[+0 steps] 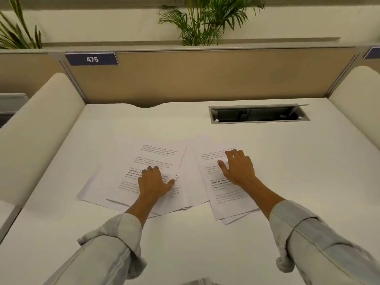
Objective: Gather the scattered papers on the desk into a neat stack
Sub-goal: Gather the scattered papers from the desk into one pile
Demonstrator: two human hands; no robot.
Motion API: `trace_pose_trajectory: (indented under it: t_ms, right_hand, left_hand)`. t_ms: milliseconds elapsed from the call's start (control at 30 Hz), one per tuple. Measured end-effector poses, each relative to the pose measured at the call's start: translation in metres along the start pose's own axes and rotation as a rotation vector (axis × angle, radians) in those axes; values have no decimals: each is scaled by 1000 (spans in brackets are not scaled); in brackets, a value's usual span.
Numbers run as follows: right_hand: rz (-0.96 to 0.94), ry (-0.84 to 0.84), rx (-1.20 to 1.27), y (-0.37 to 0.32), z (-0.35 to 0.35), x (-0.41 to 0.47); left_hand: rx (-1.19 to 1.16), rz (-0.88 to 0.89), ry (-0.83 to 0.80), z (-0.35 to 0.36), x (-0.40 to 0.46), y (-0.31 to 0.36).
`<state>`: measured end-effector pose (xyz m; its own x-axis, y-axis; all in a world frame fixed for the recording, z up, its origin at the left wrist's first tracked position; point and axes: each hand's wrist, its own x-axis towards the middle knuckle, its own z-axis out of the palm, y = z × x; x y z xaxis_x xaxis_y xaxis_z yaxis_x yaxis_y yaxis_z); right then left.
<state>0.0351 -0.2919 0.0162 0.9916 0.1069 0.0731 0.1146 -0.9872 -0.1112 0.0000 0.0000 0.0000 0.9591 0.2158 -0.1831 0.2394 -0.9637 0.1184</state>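
Note:
Several white printed sheets lie in two loose groups on the white desk. The left group of papers is fanned out, corners sticking out at different angles. The right group of papers sits askew, tilted a little anticlockwise. My left hand rests palm down on the left group, fingers slightly curled, thumb out to the right. My right hand lies flat on the upper part of the right group, fingers spread, a ring on one finger. Neither hand grips a sheet.
A cable slot with an open lid is cut into the desk at the back right. Padded cream dividers stand at the left and right. A tan partition with a "475" label closes the back; plants rise behind it.

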Motion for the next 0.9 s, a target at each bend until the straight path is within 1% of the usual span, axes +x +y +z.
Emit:
trace_pose_trajectory:
  t_ms: [33,100,233,300,400,433,567,633,700,767,900]
  right_hand:
    - [-12,8,52,-5,1,-1]
    - [-21,6,157,-17,3,-2]
    - [-117,-81,225,-54,8,-2]
    - [-121,-154,267,-73,13,-1]
    - [-41,-256,379,-103,24,-2]
    - [7,-261,440,-112,28,-1]
    - [292,-261,688,-146,37,2]
    - [369,-301,750,-159,39,8]
    - [397,-319,779,-169,40,14]
    - [411,-294,800,-174,40,20]
    - [378,-281,771,-178,40,25]
  left_hand:
    - [-11,-19,-26,-1,-1,-1]
    - [5,-8,-17,2,-1,-3]
    - [-17,26,-8,4,-1,-6]
    - [-39,38,-5,3,1,-9]
    - [-50,60,-12,0,2,-13]
    - [-51,67,-16,-1,3,-15]
    - [-108,72,-23,-3,3,-20]
    - [-155,63,-25,-5,2,-21]
    - [-198,56,-8,-6,2,-24]
    - [-262,48,12,-6,3,-28]
    - [-522,22,46,-9,7,-36]
